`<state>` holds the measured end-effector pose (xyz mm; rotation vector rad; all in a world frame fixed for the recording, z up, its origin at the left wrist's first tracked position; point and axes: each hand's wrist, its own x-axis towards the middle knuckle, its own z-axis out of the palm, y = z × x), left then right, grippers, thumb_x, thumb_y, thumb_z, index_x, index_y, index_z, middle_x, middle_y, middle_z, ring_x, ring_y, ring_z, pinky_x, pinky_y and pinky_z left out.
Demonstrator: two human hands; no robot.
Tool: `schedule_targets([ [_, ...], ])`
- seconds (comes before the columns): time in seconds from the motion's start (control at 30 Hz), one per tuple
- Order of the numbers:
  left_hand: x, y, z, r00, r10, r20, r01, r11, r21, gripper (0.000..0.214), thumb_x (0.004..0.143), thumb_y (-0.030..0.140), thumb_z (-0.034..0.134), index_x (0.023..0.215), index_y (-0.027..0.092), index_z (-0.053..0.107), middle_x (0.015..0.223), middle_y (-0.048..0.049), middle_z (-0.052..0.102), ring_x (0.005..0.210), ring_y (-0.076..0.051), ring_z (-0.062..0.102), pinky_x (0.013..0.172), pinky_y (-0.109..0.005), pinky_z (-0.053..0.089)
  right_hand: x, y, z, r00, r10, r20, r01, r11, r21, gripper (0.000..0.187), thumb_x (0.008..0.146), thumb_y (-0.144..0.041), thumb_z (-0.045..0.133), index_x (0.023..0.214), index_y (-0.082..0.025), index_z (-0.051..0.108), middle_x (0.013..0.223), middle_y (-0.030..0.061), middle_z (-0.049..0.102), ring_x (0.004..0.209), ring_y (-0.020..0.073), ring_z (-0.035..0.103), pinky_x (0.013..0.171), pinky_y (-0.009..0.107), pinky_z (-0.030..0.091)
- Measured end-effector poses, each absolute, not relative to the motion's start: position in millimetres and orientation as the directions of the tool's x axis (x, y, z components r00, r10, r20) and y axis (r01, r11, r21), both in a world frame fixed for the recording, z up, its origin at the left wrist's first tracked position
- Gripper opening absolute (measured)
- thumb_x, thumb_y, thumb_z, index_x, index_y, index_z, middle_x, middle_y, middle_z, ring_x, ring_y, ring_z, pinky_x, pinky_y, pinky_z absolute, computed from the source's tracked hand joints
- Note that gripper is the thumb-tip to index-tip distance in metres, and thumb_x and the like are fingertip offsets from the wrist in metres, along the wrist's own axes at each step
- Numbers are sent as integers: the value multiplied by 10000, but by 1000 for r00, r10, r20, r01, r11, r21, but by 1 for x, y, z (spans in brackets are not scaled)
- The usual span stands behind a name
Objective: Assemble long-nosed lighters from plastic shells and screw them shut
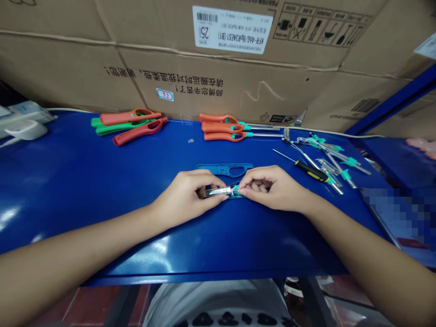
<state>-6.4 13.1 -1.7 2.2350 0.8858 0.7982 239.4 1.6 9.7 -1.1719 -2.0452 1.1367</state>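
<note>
My left hand [189, 193] and my right hand [269, 187] meet at the middle of the blue work table [85, 172]. Between their fingertips they pinch a metal tube assembly [216, 192]: the left holds its metal end, the right its teal fitting [235, 191]. Under and behind them lies a blue plastic lighter shell half [225, 170], partly hidden by my fingers. Several orange lighter bodies [221, 129] lie in a row at the back, beyond my hands. To the right is a pile of similar metal tube assemblies [335, 159].
A black-and-yellow screwdriver [311, 171] lies near the pile. Red and green lighter bodies [131, 117] sit at the back left. A white object [26, 129] stands at the left edge. Large cardboard boxes [190, 86] form the back wall. A pixelated patch covers the right side.
</note>
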Motion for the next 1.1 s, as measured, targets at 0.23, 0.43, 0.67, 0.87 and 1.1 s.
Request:
schedule_targets([
  [0.23,-7,13,-2,603,734,311,384,-609,693,107,854,204,756,958,187,776,802,1,711,550,-64,516,528,-182,410,241,1,9,-494,869,26,444,277,-852,145,864,-286,690,843,-148,729,610,-40,518,515,60,384,465,202,299],
  [0.43,-7,13,-2,603,735,309,386,-608,693,111,853,209,758,960,186,778,807,-2,714,556,-67,517,527,-182,407,240,2,7,-496,868,33,441,284,-851,139,862,-282,696,847,-149,732,609,-44,519,512,59,383,461,206,300],
  [0.67,-7,13,-1,609,735,299,383,-603,700,111,856,200,755,963,187,782,816,-4,719,553,-65,509,536,-183,410,240,1,7,-496,867,43,462,305,-833,126,874,-269,687,855,-157,741,628,-40,527,522,61,392,469,210,307],
  [0.87,-7,13,-2,610,733,301,386,-606,695,107,861,205,748,961,192,781,800,-2,711,540,-67,496,526,-186,403,241,0,6,-513,856,69,467,346,-814,119,889,-259,677,876,-163,747,668,-27,573,530,61,408,487,210,332],
  [1.1,-7,14,-5,611,732,300,366,-598,713,110,867,204,750,969,190,788,810,1,711,553,-63,498,540,-185,404,240,-1,8,-535,837,112,462,402,-791,118,906,-232,656,874,-159,742,686,-17,598,549,68,429,507,214,347],
])
